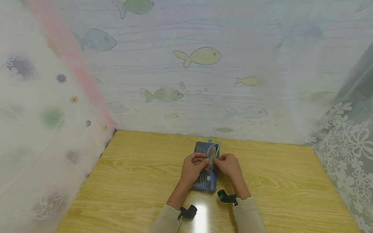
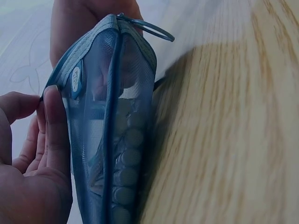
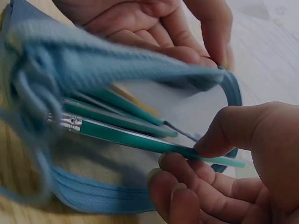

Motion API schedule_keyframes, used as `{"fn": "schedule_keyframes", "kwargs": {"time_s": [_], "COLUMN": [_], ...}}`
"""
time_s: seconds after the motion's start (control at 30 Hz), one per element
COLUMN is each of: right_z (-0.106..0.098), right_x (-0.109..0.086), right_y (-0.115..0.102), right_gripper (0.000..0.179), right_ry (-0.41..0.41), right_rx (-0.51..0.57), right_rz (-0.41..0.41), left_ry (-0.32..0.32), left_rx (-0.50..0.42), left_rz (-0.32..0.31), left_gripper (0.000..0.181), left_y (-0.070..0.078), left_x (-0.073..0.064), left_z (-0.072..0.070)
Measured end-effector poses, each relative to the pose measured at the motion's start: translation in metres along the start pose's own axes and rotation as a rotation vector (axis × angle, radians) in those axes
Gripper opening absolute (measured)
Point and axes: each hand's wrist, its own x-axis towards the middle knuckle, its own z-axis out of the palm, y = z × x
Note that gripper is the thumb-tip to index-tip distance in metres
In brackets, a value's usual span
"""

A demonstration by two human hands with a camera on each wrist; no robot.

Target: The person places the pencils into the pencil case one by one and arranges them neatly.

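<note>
A blue zip pouch with a see-through mesh side lies on the table, its zipper mouth spread open. My left hand pinches the edge of the opening between thumb and fingers. My right hand pinches a thin teal paintbrush between thumb and fingers at the mouth. Its silver ferrule shows in the right wrist view, while the bristle end is hidden behind the pouch's edge. Other teal handles lie inside the pouch. Through the mesh in the left wrist view, several rounded ends form a row.
The wood-grain table extends around the pouch. Behind it hangs a fish-print curtain, with a flowered sheet to the left and a lacy white one to the right. A zipper pull ring sticks out from the pouch.
</note>
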Motion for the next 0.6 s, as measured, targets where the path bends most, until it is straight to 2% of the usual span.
{"fn": "schedule_keyframes", "kwargs": {"time_s": [0.27, 0.6], "right_z": [0.0047, 0.0007], "right_x": [0.0009, 0.0024], "right_y": [0.0002, 0.0032], "right_gripper": [0.025, 0.024], "right_ry": [-0.032, -0.073], "right_rx": [0.016, 0.02], "right_rz": [-0.019, -0.028], "left_ry": [0.0, 0.001], "left_rx": [0.008, 0.018], "left_rz": [0.003, 0.007], "left_gripper": [0.022, 0.022], "left_y": [0.0003, -0.0007], "left_x": [0.0006, 0.0021], "left_z": [-0.0004, -0.0006]}}
